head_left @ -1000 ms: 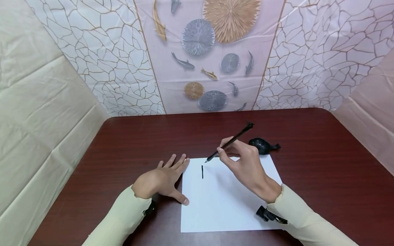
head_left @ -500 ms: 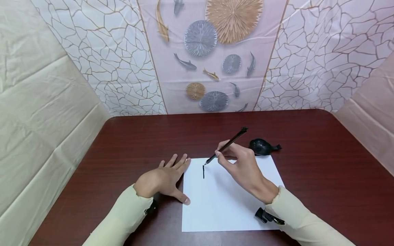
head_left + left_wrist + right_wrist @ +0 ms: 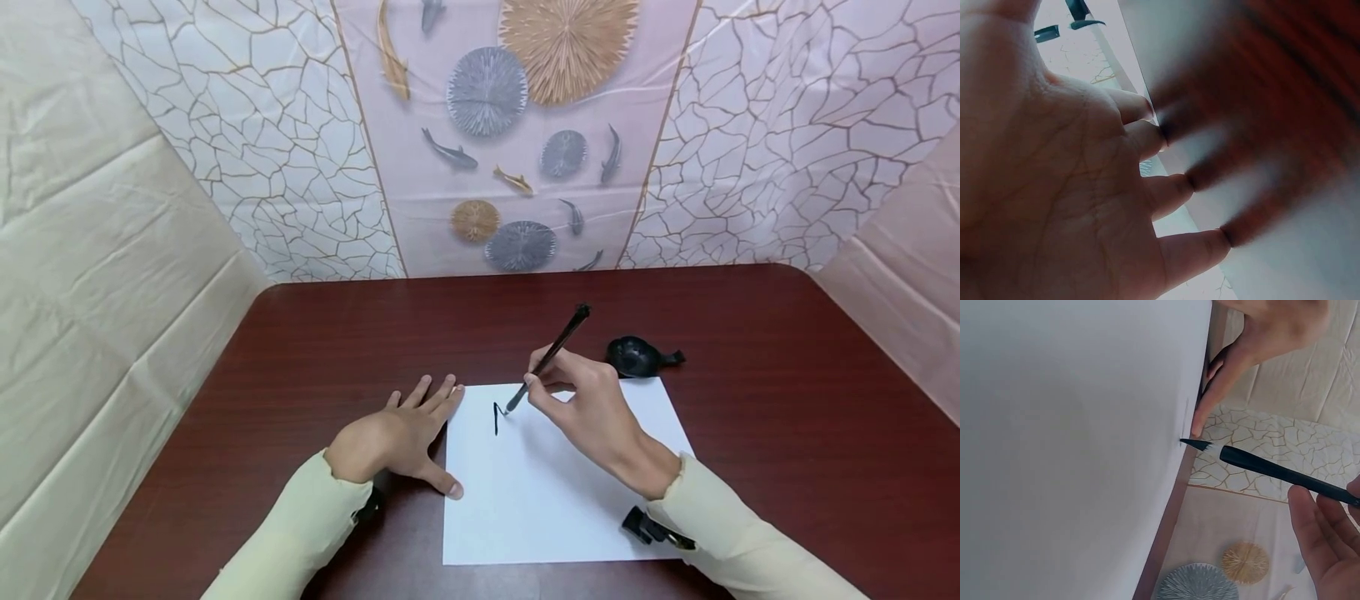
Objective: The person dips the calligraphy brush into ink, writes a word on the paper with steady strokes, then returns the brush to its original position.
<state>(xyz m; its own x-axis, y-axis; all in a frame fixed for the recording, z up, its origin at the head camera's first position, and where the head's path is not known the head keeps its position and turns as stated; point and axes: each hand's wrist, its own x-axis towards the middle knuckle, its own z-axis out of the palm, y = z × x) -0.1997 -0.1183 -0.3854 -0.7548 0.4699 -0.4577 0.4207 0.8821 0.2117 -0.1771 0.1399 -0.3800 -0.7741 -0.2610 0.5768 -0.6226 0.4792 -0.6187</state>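
My right hand point(image 3: 596, 412) pinches a dark-handled calligraphy brush point(image 3: 551, 354), its top end tilted up to the right. The black tip of the brush point(image 3: 1196, 444) touches the white paper point(image 3: 555, 492) near its upper left, just right of a short vertical black stroke point(image 3: 496, 421). A thin slanting line runs from that stroke's top to the tip. With fingers spread, my left hand point(image 3: 397, 437) rests at the paper's left edge, its thumb on the sheet. In the left wrist view, the palm of the left hand point(image 3: 1066, 169) shows, fingertips touching the glossy tabletop.
A small black ink dish point(image 3: 636, 357) with a short handle stands at the paper's top right edge. The dark red wooden table point(image 3: 352, 333) runs back to a patterned cloth backdrop point(image 3: 300, 142). Cream cloth point(image 3: 97, 275) hangs on the left side.
The brush tip has come down from above the vertical stroke and moved right and downward, leaving a thin slanting line. The right hand shifted slightly left; the left hand stays in place.
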